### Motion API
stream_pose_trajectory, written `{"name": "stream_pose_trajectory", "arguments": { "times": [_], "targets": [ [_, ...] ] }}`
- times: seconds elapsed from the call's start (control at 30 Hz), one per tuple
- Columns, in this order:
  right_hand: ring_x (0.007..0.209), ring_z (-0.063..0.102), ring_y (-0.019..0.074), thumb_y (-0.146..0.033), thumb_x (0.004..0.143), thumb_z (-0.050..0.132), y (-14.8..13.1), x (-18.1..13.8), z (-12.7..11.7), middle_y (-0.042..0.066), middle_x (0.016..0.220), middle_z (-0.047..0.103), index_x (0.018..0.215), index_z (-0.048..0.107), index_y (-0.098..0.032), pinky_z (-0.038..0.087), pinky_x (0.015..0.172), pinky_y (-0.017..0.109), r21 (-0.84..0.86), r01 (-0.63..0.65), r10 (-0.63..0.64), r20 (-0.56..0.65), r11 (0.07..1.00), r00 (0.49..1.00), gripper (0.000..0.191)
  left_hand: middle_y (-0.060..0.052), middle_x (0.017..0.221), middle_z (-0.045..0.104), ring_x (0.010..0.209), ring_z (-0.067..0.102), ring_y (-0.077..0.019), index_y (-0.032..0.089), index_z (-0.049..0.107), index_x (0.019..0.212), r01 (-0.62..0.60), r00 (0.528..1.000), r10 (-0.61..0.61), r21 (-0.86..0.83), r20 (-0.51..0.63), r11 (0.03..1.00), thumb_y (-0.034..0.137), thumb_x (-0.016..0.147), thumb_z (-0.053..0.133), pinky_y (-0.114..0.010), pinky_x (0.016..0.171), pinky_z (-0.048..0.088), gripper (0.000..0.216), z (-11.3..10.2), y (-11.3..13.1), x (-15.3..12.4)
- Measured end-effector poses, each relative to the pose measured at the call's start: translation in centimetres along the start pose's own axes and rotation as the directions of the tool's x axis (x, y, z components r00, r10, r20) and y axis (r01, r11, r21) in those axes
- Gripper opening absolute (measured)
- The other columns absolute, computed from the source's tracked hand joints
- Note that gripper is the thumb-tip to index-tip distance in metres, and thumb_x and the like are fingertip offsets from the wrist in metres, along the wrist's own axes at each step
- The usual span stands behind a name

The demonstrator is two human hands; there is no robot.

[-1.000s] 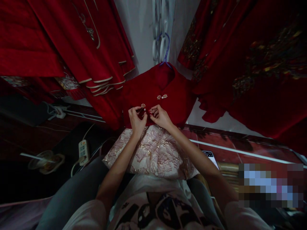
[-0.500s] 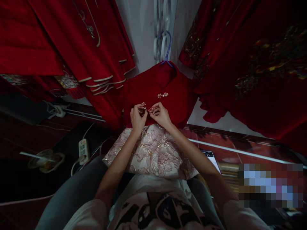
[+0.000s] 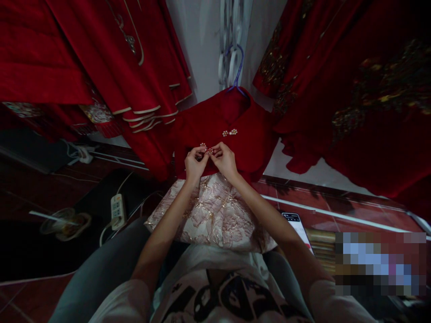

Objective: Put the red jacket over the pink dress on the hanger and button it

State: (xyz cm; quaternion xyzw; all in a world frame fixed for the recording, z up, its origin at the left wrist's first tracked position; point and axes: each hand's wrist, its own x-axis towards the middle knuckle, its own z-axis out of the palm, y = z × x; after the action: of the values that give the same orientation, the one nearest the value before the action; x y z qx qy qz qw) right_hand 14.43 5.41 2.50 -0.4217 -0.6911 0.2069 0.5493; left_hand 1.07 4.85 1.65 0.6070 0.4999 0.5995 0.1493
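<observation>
A small red jacket [image 3: 249, 139] hangs in front of me on a blue hanger [image 3: 237, 67], over a pale pink and gold brocade skirt [image 3: 215, 215]. Its upper pearl clasp [image 3: 229, 132] is fastened. My left hand [image 3: 195, 163] pinches the left half of the lower pearl clasp [image 3: 203, 145]. My right hand [image 3: 225, 160] pinches the right half, and the two halves meet between my fingertips.
Red embroidered garments hang at the left [image 3: 101, 67] and right [image 3: 353, 89]. A white power strip [image 3: 116, 205] and a plastic cup with a straw [image 3: 63, 223] lie on the floor at left. A phone [image 3: 298, 224] lies at right by my knee.
My two hands have drawn closer together and slightly upward, bringing the two halves of the lower pearl clasp from apart to touching.
</observation>
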Motion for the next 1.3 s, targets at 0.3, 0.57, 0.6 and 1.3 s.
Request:
{"name": "stream_pose_trajectory", "arguments": {
  "times": [0.3,0.57,0.6,1.3],
  "targets": [
    [0.069,0.059,0.0095,-0.018,0.081,0.060,-0.1,-0.4,0.3,0.003,0.093,0.062,0.093,0.056,-0.019,0.051,0.060,0.021,-0.012,-0.015,0.015,-0.022,1.000,1.000,0.012,-0.003,0.088,0.074,0.070,0.062,-0.0126,0.019,0.072,0.092,0.008,0.999,-0.009,0.013,0.036,1.000,0.025,0.078,0.064,-0.026,0.072,0.050,0.017,-1.0,0.0,0.4],
    [0.070,0.062,0.0101,-0.020,0.082,0.061,-0.4,-0.1,-0.1,0.005,0.095,0.064,0.097,0.064,-0.017,0.054,0.063,0.023,-0.009,-0.022,0.022,0.006,1.000,1.000,0.016,-0.003,0.089,0.070,0.076,0.058,-0.0150,0.020,0.067,0.090,-0.142,0.980,0.116,0.156,0.165,0.978,0.016,0.078,0.061,-0.030,0.079,0.047,0.014,-1.9,0.4,1.2],
    [0.073,0.063,0.0107,-0.021,0.083,0.060,-0.5,-0.2,-0.3,0.006,0.096,0.065,0.100,0.065,-0.018,0.055,0.064,0.023,0.018,-0.030,0.029,0.030,0.999,0.999,0.018,-0.003,0.091,0.069,0.078,0.058,-0.0154,0.020,0.066,0.094,-0.139,0.981,0.111,0.174,0.158,0.975,0.015,0.079,0.059,-0.030,0.080,0.047,0.017,-1.9,0.6,0.8],
    [0.062,0.058,0.0116,-0.022,0.068,0.075,-0.1,-4.4,-7.3,-0.002,0.071,0.063,0.079,0.063,-0.020,0.042,0.058,0.023,-0.337,-0.095,0.201,0.294,0.937,0.934,0.017,-0.002,0.083,0.065,0.071,0.059,-0.0131,0.019,0.062,0.088,-0.034,0.992,0.006,0.219,0.127,0.975,0.017,0.077,0.060,-0.027,0.070,0.049,0.012,-2.2,0.1,-4.4]
  ]
}}
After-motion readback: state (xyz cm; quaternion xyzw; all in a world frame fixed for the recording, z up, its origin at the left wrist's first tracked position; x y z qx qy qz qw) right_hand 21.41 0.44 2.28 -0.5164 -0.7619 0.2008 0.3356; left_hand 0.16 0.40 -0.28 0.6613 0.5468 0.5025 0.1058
